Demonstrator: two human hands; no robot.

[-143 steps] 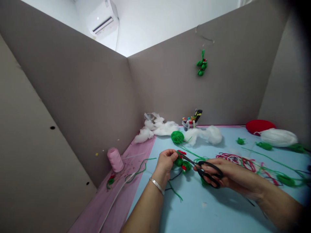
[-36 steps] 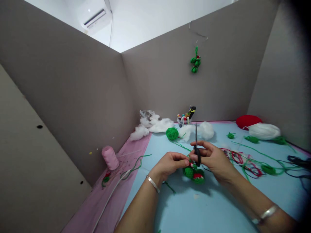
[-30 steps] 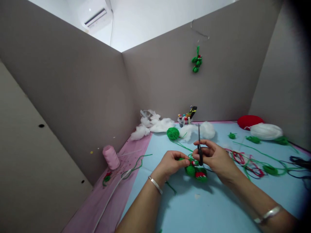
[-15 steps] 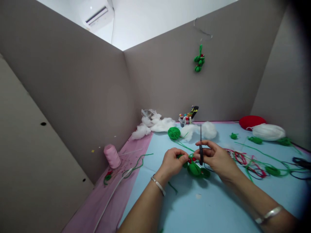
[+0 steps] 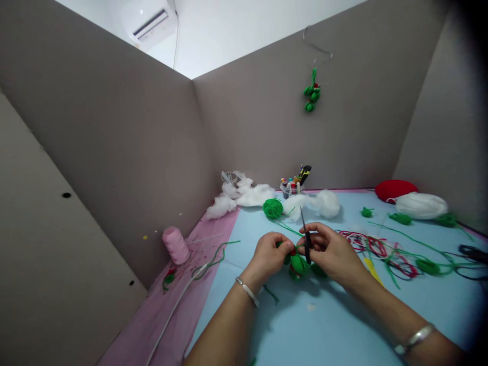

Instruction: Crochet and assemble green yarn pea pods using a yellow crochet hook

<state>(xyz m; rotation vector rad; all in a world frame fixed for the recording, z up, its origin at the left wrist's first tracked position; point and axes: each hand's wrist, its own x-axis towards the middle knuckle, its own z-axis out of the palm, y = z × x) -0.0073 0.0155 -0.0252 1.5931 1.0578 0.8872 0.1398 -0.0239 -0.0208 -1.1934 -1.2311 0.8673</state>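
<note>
Your left hand (image 5: 271,252) has its grip closed, thumb and forefinger pinched together on the upper end of the green yarn piece (image 5: 298,266). The piece hangs between your two hands, low over the blue-covered table (image 5: 290,325); you cannot tell whether its lower end touches down. Your right hand (image 5: 331,254) keeps its grip part-curled around the scissors (image 5: 307,243), the blades pointing up and away from you, its fingertips close beside the piece; whether they also pinch yarn is hidden. Expect the piece to be light and soft, its rounded lobes giving under pressure and springing back. Yarn should cling rather than slide, so a light pinch ought to do; squeezing hard would likely flatten the lobes. Take it by the firm gathered part where the lobes meet, since a loose strand could pull or snag. The scissors look stiff and are best held by the handles.
</note>
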